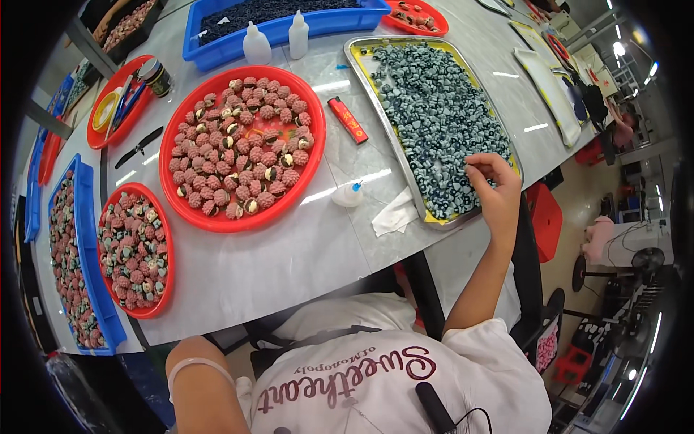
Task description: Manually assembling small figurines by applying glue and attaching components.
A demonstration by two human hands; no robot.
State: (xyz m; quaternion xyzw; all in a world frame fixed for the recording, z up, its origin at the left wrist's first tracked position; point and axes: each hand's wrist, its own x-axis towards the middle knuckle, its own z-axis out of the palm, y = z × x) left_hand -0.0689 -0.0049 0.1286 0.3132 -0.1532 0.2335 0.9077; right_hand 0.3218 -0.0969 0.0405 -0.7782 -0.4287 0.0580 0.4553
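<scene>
Right hand [499,189] over bead-filled (blue-grey) tray [356,48]

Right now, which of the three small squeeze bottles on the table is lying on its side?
The small bottle with the blue tip, between the big red tray and the metal tray. The two white bottles by the blue bin stand upright.

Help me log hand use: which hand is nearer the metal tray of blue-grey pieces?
Right. The right hand is over the metal tray, fingers on its pieces. The left hand isn't visible; only that forearm shows, low and well away.
</scene>
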